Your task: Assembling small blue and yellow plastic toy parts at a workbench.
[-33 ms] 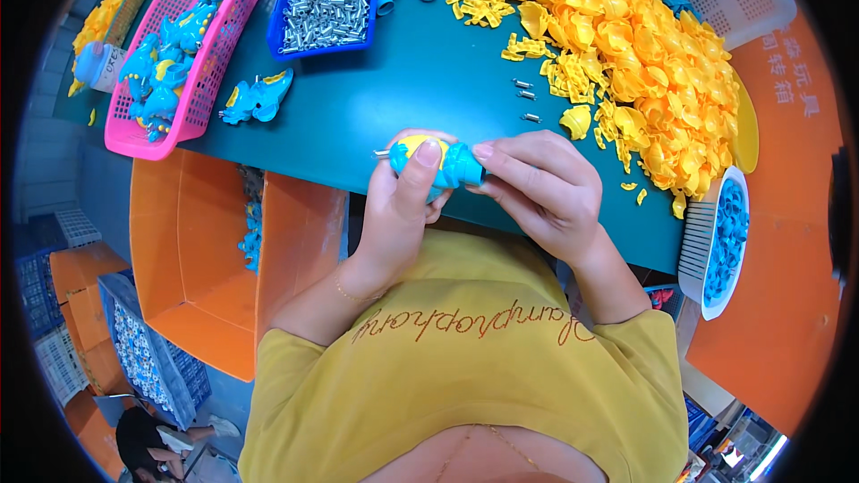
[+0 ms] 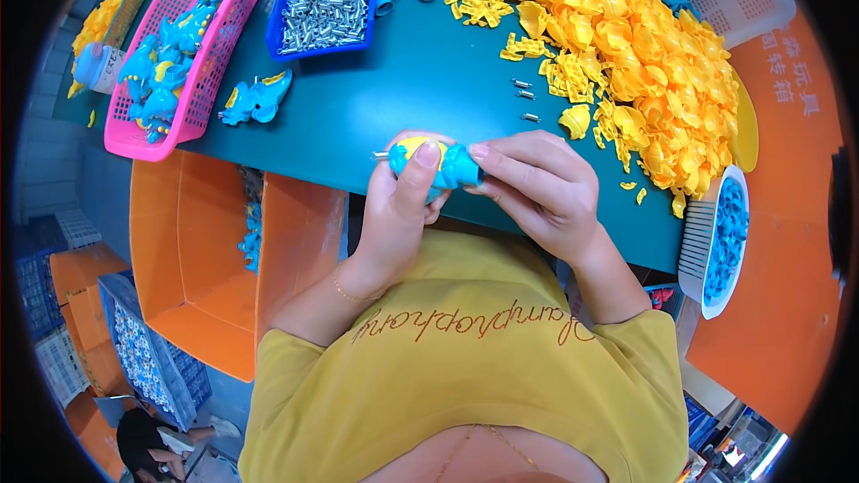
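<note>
A blue-and-yellow plastic toy part (image 2: 460, 167) is held over the table's near edge, in front of my chest. My left hand (image 2: 404, 192) wraps round its body, thumb pressed on the yellow and blue top. A metal pin-like piece (image 2: 380, 156) sticks out of its left end. At the right end, a blue ring-shaped collar, my right hand (image 2: 546, 188) pinches the rim with thumb and fingers. The fingertips hide part of that end. On the table to the left lies a similar blue-and-yellow part (image 2: 259, 98), apart from both hands.
A blue tray (image 2: 277, 45) of metal springs and a pink basket (image 2: 116, 130) of blue parts stand at left. Yellow shells (image 2: 644, 80) are heaped at right, beside a white basket (image 2: 696, 246) of blue rings. An open orange box (image 2: 197, 295) sits below the table edge.
</note>
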Motion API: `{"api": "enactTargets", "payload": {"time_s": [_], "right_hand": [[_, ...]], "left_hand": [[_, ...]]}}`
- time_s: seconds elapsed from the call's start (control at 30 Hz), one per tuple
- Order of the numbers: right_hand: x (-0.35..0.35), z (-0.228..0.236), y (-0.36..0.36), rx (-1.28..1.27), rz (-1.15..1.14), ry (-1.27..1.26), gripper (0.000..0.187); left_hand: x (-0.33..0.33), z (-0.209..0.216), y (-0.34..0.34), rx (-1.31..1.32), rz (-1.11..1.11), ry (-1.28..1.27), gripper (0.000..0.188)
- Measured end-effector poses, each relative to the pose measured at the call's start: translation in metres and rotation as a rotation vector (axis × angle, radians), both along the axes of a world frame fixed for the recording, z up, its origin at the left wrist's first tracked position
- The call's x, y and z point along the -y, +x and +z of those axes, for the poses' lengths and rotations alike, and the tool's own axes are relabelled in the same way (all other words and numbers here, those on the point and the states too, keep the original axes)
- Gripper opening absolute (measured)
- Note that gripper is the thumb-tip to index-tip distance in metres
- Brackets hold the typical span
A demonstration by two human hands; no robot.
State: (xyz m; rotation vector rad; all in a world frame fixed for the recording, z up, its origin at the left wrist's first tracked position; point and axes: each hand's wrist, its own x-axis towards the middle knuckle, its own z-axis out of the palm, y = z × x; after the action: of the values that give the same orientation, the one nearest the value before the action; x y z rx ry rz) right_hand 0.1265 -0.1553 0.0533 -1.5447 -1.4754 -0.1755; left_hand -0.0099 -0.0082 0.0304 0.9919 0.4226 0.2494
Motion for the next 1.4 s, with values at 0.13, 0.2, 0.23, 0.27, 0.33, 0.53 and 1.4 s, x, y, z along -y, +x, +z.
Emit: {"api": "enactTargets", "payload": {"time_s": [0.13,0.2,0.23,0.27,0.33,0.53,1.4], "right_hand": [[0.004,-0.006,-0.004,-0.142,0.03,-0.085,0.037],[0.006,-0.007,-0.005,-0.172,0.034,-0.099,0.036],[0.006,-0.01,-0.004,-0.215,0.032,-0.093,0.036],[0.006,-0.013,-0.004,-0.258,0.033,-0.087,0.037],[0.008,-0.02,-0.006,-0.326,0.023,-0.133,0.035],[0.024,-0.024,0.012,-0.198,-0.292,-0.373,0.028],[0.085,-0.016,0.051,-0.047,-0.766,-0.42,0.018]], "left_hand": [[0.003,-0.005,-0.005,0.018,0.013,0.066,0.038],[0.004,-0.01,-0.007,0.039,0.031,0.133,0.039],[0.003,-0.011,-0.008,0.059,0.051,0.203,0.04],[0.002,-0.009,-0.009,0.06,0.053,0.204,0.04],[-0.003,-0.001,-0.014,0.053,-0.013,0.369,0.045],[-0.138,0.045,-0.02,-0.043,0.623,1.297,0.055],[-0.114,0.018,-0.03,-0.222,0.003,2.127,0.017]]}}
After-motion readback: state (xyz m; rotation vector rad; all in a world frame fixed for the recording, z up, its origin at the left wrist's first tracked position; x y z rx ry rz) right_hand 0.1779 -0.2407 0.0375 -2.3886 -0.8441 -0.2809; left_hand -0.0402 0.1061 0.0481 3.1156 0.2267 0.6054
